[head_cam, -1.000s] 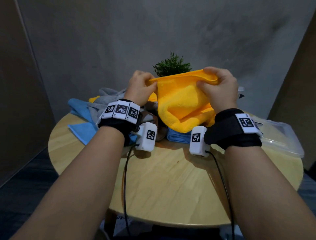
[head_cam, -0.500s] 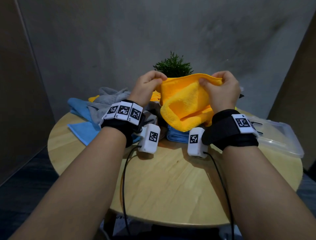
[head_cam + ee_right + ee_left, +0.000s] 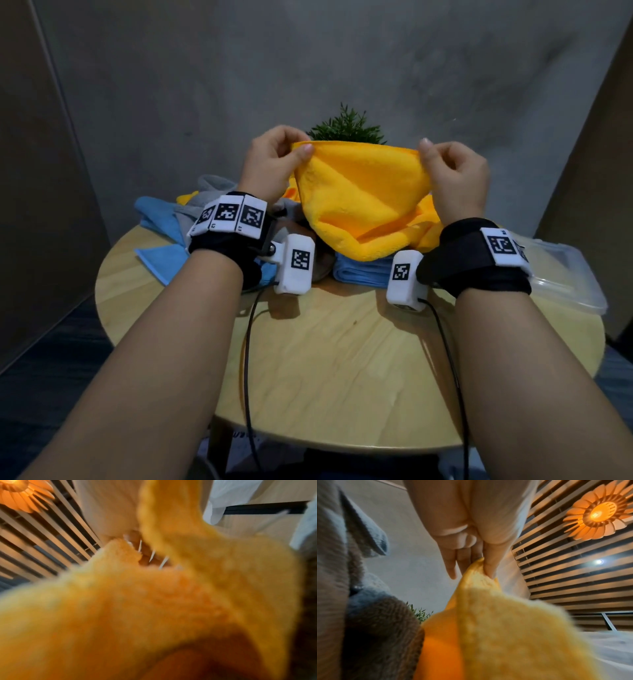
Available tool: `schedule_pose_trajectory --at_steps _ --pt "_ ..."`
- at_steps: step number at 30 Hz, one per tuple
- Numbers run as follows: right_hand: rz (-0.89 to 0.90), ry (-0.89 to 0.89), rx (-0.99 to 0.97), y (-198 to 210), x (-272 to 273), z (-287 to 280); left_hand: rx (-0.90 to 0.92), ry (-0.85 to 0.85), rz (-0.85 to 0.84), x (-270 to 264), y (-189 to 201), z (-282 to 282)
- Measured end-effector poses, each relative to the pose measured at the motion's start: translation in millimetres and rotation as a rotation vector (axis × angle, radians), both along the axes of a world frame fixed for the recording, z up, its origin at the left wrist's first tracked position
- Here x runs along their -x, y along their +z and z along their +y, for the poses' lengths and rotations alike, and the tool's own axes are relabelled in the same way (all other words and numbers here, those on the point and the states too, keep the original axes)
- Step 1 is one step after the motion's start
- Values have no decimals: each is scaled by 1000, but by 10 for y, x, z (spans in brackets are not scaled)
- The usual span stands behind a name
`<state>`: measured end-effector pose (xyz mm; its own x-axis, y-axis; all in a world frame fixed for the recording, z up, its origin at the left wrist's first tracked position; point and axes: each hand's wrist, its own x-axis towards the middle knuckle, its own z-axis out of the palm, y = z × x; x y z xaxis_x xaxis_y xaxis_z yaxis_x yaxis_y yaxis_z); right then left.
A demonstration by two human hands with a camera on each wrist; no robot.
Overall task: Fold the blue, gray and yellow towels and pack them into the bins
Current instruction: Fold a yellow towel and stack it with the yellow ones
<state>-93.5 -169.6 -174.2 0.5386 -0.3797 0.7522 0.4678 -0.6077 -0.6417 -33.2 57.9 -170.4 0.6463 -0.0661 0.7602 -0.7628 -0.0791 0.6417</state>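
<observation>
The yellow towel (image 3: 363, 202) hangs stretched between the left hand (image 3: 274, 161) and right hand (image 3: 455, 178), each pinching a top corner above the round table (image 3: 342, 370), its lower folds sagging onto the towel pile.

Below and nearer than both hands, the round table (image 3: 342, 377) lies bare; beyond them, heaped towels (image 3: 191, 212) and a plant (image 3: 346, 126) crowd it; a clear bin (image 3: 565, 274) sits right.

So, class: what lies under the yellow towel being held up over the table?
Under the yellow towel a folded blue towel rests on the table, with more yellow cloth beside it. Whatever sits further back is covered.
</observation>
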Motion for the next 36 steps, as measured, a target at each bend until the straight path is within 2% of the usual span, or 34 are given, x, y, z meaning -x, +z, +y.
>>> schedule_pose_trajectory --at_steps 7,9,11,12,14,17,19,24,29,31,33,36 --pt "99 -327 71 26 -14 28 51 1 1 96 32 -96" --pt "13 -364 158 88 46 135 26 8 -28 145 44 -162" --pt "-133 -206 295 147 96 303 19 -23 -54 204 61 -237" --pt "-148 -85 375 163 115 389 29 -47 -65 232 68 -273" --pt "-45 84 508 154 101 495 74 -93 -75 264 73 -325" --pt "56 44 602 114 30 494 114 -196 -44 278 61 -345" --pt "7 61 518 104 40 472 51 -252 12 278 39 -347" --pt "-195 264 186 143 110 494 -316 -265 170 309 -22 -342" --pt "-385 294 -122 181 124 394 -601 -148 294 336 6 -204" --pt "-444 273 -184 205 126 357 -626 -42 295 313 10 -179" --pt "-458 235 -192 205 124 355 -519 160 248 285 45 -178" --pt "-474 66 -127 184 112 365 -157 553 6 373 127 -158"
